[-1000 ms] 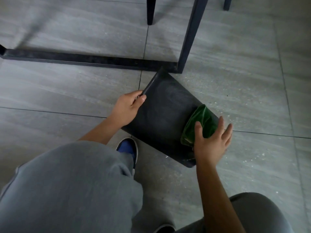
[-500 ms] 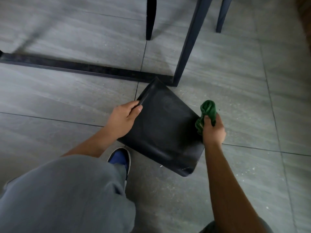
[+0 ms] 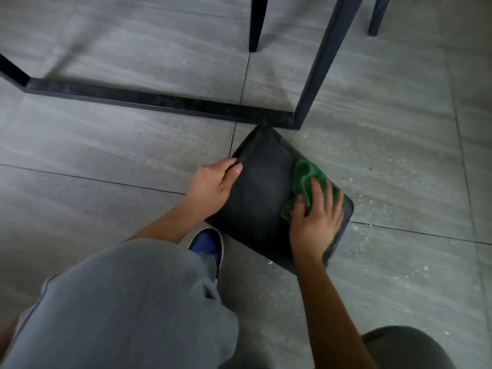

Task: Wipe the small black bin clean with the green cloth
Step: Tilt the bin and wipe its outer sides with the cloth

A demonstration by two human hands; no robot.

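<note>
The small black bin [image 3: 262,187] lies on its side on the grey tiled floor, one flat wall facing up. My left hand [image 3: 214,186] grips its rim at the left edge, thumb on top. My right hand [image 3: 316,219] lies flat on the bin's right part, fingers spread, pressing the crumpled green cloth [image 3: 306,179] against the wall. Part of the cloth is hidden under my fingers.
A black metal table frame [image 3: 159,101] runs along the floor just behind the bin, with an upright leg [image 3: 322,65] near its far corner. Two chair legs [image 3: 257,22] stand further back. My grey-trousered knee [image 3: 119,302] and blue shoe [image 3: 206,245] are close in front.
My right hand, which held the bunched cloth off the bin's right edge, has come back onto the wall and flattened over the cloth. The left hand keeps its grip.
</note>
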